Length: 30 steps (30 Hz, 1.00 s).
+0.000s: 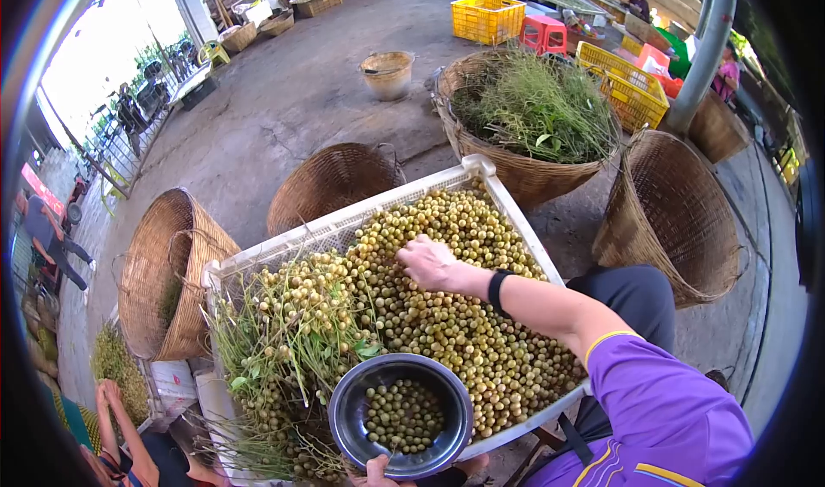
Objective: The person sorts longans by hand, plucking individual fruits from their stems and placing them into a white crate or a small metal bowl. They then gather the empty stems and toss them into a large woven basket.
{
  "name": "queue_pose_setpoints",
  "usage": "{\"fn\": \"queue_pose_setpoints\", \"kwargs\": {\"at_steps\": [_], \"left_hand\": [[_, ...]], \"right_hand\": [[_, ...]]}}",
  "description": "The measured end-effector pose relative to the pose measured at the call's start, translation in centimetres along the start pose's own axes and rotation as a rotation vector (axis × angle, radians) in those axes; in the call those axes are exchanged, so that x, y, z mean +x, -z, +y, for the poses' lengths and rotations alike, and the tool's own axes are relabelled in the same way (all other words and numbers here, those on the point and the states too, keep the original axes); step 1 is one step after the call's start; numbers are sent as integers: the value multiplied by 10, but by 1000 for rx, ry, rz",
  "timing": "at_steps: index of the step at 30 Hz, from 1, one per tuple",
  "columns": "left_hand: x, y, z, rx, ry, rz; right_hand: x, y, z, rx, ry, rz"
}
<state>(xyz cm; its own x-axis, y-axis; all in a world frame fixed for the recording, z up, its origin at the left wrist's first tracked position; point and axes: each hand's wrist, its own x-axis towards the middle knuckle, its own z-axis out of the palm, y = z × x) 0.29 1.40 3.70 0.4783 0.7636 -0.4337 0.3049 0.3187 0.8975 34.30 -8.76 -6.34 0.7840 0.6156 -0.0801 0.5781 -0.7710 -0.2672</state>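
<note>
My right hand (425, 263) reaches over a white crate (524, 229) and touches a heap of small round yellow-brown fruits (455, 315), wampee-like in look. Its fingers are bent down and closed; whatever is in them is hidden. At the crate's near edge, a metal bowl (344, 414) holds more of the round fruits (404, 414), darker and greener. My left hand (378, 474) grips the bowl's near rim, thumb on top, with most of its fingers out of sight. Fruit bunches still on green stems (292, 315) fill the crate's left side.
Wicker baskets (335, 182) stand beyond the crate, one heaped with green stems (541, 113). Another basket (670, 220) is at the right. A bucket (387, 74) and a yellow crate (488, 18) stand farther off. A co-worker's hands (110, 394) show at lower left.
</note>
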Motion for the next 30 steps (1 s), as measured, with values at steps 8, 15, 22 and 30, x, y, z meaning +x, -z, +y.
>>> {"fn": "queue_pose_setpoints", "kwargs": {"at_steps": [8,15,22,30], "left_hand": [[-10,-9,28,-217,107,-18],[-2,2,-7,159,-322,-150],[0,-3,0,69,-198,-118],[0,-9,14,-231,138,-54]], "right_hand": [[-56,21,67,20,-211,28],[-49,41,60,236,-225,234],[-34,33,51,673,-199,95],[-64,21,53,934,-273,29]]}}
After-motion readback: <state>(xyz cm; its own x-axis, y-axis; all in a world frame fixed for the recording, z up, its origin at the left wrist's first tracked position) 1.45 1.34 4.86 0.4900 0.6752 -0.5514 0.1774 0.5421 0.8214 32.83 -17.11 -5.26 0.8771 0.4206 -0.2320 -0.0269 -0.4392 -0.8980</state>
